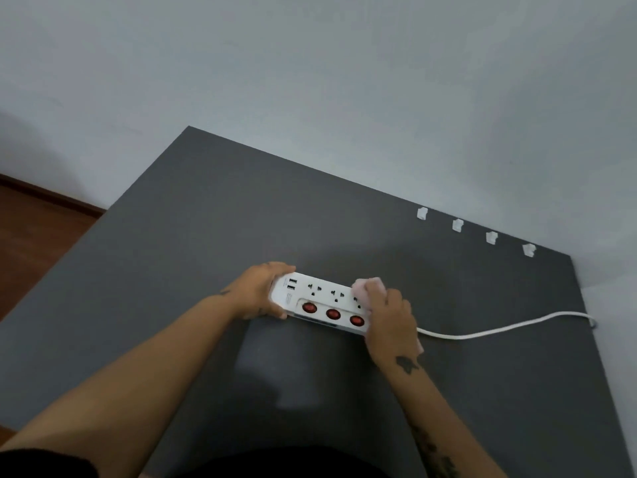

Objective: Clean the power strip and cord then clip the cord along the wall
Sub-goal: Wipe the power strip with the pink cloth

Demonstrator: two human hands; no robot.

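A white power strip (319, 300) with three red switches lies on the dark grey table (193, 236). My left hand (260, 291) grips its left end, by the USB ports. My right hand (389, 315) presses a pale pink cloth (367, 286) onto the strip's right end and covers that end. The white cord (499, 329) runs from under my right hand to the right, over the table's right edge. Several white cable clips (457, 225) sit in a row along the table's far edge against the wall.
A light grey wall (344, 98) stands behind and to the right of the table. Wooden floor (38, 222) shows past the table's left edge. A dark garment fills the bottom of the view.
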